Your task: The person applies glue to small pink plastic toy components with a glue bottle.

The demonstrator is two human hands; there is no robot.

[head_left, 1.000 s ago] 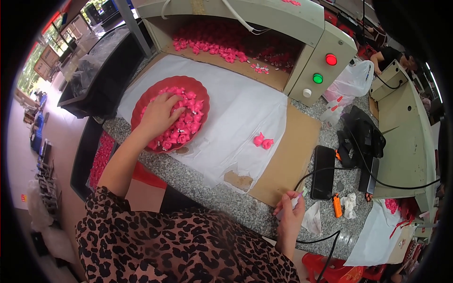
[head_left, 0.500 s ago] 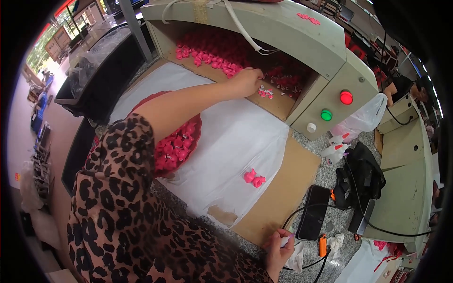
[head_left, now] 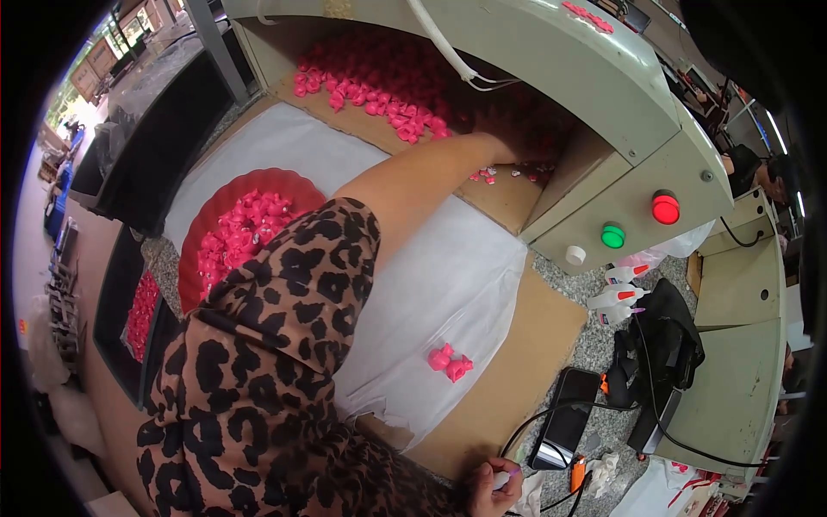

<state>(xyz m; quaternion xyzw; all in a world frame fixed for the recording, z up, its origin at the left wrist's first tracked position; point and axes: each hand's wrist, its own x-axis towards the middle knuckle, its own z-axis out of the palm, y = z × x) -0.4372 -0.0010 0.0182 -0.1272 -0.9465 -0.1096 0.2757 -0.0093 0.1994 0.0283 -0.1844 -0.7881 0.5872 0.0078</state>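
My left arm reaches under the hood of a pale machine [head_left: 594, 95]. My left hand [head_left: 504, 133] is in the shadow there, over small red-and-white pieces [head_left: 487, 175], and its fingers cannot be made out. Left of it, many small pink figures [head_left: 379, 99] lie heaped on cardboard. Low in the view, my right hand [head_left: 493, 491] is closed around a small white squeeze bottle [head_left: 501, 479] with a purple tip. Two pink figures [head_left: 450, 364] rest on the white sheet [head_left: 413, 293] between my hands. A red scalloped bowl [head_left: 297, 184] holds more pink figures beside my left sleeve.
On the right are white bottles [head_left: 617, 297], a black bag [head_left: 659, 336], a black phone [head_left: 564, 418], an orange lighter [head_left: 578, 476] and loose cables. The machine's panel carries a red button [head_left: 665, 207] and a green one [head_left: 612, 235]. Black bins [head_left: 129, 370] stand at left.
My left hand has gone deeper under the hood and to the right, out of the light. The view has shifted, showing more of the bowl. My right hand still grips the bottle.
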